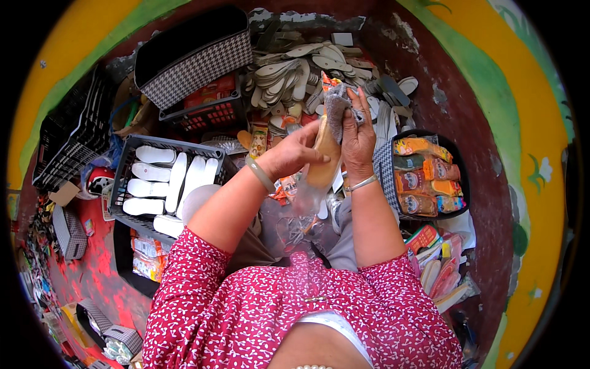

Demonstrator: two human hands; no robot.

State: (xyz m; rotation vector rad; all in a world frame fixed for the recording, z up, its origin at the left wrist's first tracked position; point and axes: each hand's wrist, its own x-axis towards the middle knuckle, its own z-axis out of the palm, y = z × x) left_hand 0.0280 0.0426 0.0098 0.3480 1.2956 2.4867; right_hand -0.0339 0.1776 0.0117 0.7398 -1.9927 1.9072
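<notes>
Before my chest, my left hand pinches a tan insole between thumb and fingers. The insole's lower end is inside a clear plastic bag. On its other side my right hand grips a grey fuzzy piece, pressed against the insole's upper end. An orange printed scrap shows at the top of the grey piece. Whether the grey piece is cloth or a lining, I cannot tell. Parts of the insole are hidden behind my fingers.
A grey crate of white insoles stands at the left. Loose insoles are heaped at the back. A houndstooth basket at the right holds several packed pairs. Another houndstooth basket rests on a dark crate.
</notes>
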